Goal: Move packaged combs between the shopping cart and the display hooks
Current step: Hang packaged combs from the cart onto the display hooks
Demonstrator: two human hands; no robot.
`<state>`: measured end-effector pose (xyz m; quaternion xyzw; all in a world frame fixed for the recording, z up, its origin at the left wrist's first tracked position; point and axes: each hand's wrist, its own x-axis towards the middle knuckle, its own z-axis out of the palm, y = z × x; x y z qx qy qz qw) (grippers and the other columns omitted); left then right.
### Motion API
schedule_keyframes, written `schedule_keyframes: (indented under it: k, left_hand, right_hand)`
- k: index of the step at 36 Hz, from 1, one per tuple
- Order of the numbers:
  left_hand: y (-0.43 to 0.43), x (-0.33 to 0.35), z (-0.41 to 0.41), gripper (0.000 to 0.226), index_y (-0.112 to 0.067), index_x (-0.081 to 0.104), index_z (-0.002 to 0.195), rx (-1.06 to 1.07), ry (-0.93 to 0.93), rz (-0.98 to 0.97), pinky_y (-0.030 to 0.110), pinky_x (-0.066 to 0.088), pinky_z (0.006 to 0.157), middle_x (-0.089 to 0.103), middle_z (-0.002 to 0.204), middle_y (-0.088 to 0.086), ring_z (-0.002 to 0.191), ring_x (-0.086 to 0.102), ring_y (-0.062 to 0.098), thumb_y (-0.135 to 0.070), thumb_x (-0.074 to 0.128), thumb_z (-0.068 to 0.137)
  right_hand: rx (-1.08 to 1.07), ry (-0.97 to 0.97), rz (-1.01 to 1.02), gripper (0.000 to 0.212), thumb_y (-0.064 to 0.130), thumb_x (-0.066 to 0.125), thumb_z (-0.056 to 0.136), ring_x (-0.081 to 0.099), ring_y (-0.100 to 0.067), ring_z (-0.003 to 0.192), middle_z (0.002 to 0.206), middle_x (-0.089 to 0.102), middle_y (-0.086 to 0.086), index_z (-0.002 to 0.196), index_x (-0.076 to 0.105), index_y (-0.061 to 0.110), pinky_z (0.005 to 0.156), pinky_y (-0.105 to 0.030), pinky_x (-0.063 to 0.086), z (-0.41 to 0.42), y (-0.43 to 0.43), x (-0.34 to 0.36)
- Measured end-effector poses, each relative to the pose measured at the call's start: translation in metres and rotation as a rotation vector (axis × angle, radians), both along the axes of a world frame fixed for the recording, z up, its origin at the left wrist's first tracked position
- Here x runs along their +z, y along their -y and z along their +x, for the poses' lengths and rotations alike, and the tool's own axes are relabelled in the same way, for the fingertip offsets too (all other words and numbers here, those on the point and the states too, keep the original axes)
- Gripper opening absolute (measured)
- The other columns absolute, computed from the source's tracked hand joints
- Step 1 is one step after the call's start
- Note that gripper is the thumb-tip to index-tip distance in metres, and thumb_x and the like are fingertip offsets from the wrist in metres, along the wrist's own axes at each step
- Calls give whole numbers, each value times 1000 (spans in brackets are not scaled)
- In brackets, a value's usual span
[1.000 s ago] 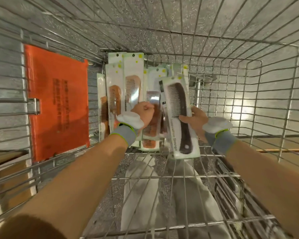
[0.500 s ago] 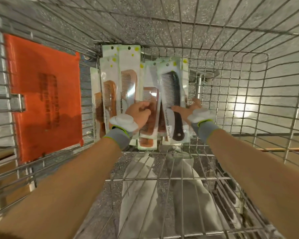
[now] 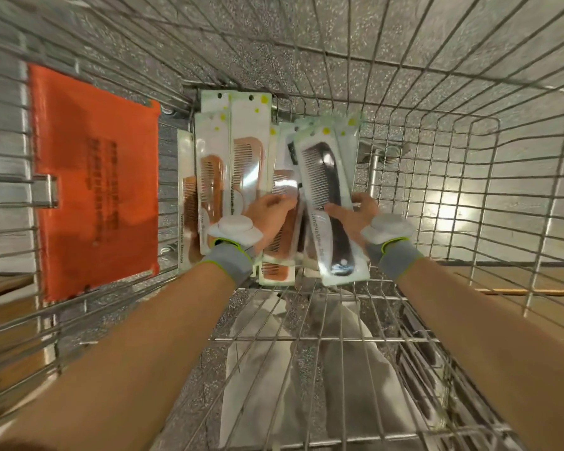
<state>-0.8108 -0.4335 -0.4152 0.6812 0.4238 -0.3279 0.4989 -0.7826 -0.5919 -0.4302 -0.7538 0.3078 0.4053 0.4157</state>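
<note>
Shopping cart [image 3: 306,338]: seen from above, its wire walls rise on all sides and its wire floor fills the view.
Brown comb packs [image 3: 245,164]: a loose pile of clear-fronted packs lying on the cart floor towards 12 o'clock, overlapping one another, long sides running from 12 to 6 o'clock.
Black comb pack [image 3: 329,206]: on top of the pile's 3 o'clock side, tilted so its hanging end leans to 11 o'clock and its handle end to 5 o'clock; whether its lower end touches the floor wires cannot be told.
Right hand [image 3: 360,216]: at the 3 o'clock edge of the black comb pack, thumb laid across the front and fingers curled behind the edge, pinching the pack.
Middle brown comb pack [image 3: 282,242]: in the centre of the pile, just at 9 o'clock of the black comb pack, its front catching glare.
Left hand [image 3: 267,219]: on the middle brown comb pack, fingers curled together over its upper part and gripping it; the thumb is blurred and cannot be told.
Wristbands: grey with a green edge, one on the left wrist [image 3: 229,262], one on the right [image 3: 400,259], each topped by a white pad.
Orange flap [image 3: 95,183]: flat against the cart wall at 9 o'clock, well apart from the combs, its print too blurred to read.
Pale trouser legs [image 3: 258,379]: visible through the floor wires at 6 o'clock.
Speckled floor [image 3: 306,43]: shows beyond the wire at 12 o'clock.
</note>
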Motion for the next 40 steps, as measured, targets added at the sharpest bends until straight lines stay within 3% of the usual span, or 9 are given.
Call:
schedule_keyframes:
  k: [8, 11, 16, 21, 25, 31, 33, 36, 40]
  left_hand:
    - [1, 1, 5, 75, -14, 67, 108, 151, -53, -190, 41, 53, 95, 70, 113, 7, 104, 67, 25, -63, 81, 52]
    - [-2, 10, 3, 35, -17, 67, 98, 188, -49, -269, 26, 57, 70, 71, 98, 4, 83, 67, 18, -43, 78, 76]
    - [-10, 4, -4, 54, -7, 63, 114, 223, -18, -249, 29, 55, 67, 72, 103, 10, 83, 70, 22, -30, 84, 70]
    - [-21, 22, -6, 8, -15, 65, 83, 238, -14, -305, 28, 57, 65, 71, 71, -3, 63, 68, 14, -10, 70, 85]
    - [-30, 42, -3, 16, -8, 65, 103, 247, 5, -253, 42, 55, 83, 71, 97, 10, 80, 67, 24, -10, 68, 87]
    - [-37, 113, 8, 21, -10, 55, 89, 29, 101, -51, 37, 53, 74, 64, 88, 10, 83, 62, 26, -17, 73, 81]
    - [-39, 129, 14, 44, -13, 54, 102, -128, 175, -1, 40, 55, 84, 63, 103, 8, 96, 63, 26, -33, 79, 72]
    - [-36, 175, 16, 41, -17, 50, 118, -311, 266, -3, 20, 50, 66, 59, 101, 0, 82, 65, 9, -26, 72, 84]
    - [-31, 226, 16, 51, -9, 57, 123, -504, 384, -33, 22, 47, 84, 64, 112, 3, 101, 61, 20, -32, 73, 80]
  right_hand:
    - [36, 11, 149, 48, 26, 67, 86, 63, -27, 98, 111, 65, -9, 127, 47, 11, 91, -41, 51, -8, -7, 30]
    - [63, 37, 177, 47, 29, 66, 86, 63, -24, 96, 109, 65, -7, 127, 48, 15, 84, -33, 51, -10, -10, 36]
    - [87, 20, 248, 50, 29, 69, 84, 62, -14, 82, 100, 64, 0, 126, 47, 16, 63, -17, 47, -12, -14, 36]
    - [-12, 4, 209, 39, 53, 58, 85, 58, -23, 83, 86, 61, -3, 96, 55, 16, 86, -43, 52, -13, -16, 41]
    - [32, 47, 158, 35, 47, 54, 85, 59, -29, 96, 102, 58, -14, 102, 51, 16, 92, -55, 48, -11, -12, 50]
    - [-66, 166, 50, 27, 29, 55, 91, 62, -36, 98, 107, 61, -17, 109, 55, 9, 90, -55, 49, -13, -4, 126]
    - [-70, 200, 36, 39, 27, 52, 93, 59, -37, 105, 113, 58, -18, 124, 50, 2, 93, -55, 47, -14, -5, 150]
    - [-111, 297, 17, 47, 31, 52, 90, 55, -38, 114, 119, 57, -17, 129, 46, 5, 98, -51, 45, -29, -1, 202]
    - [-224, 402, -61, 47, 31, 52, 94, 55, -37, 115, 128, 54, -20, 132, 44, 6, 97, -51, 47, -55, -1, 268]
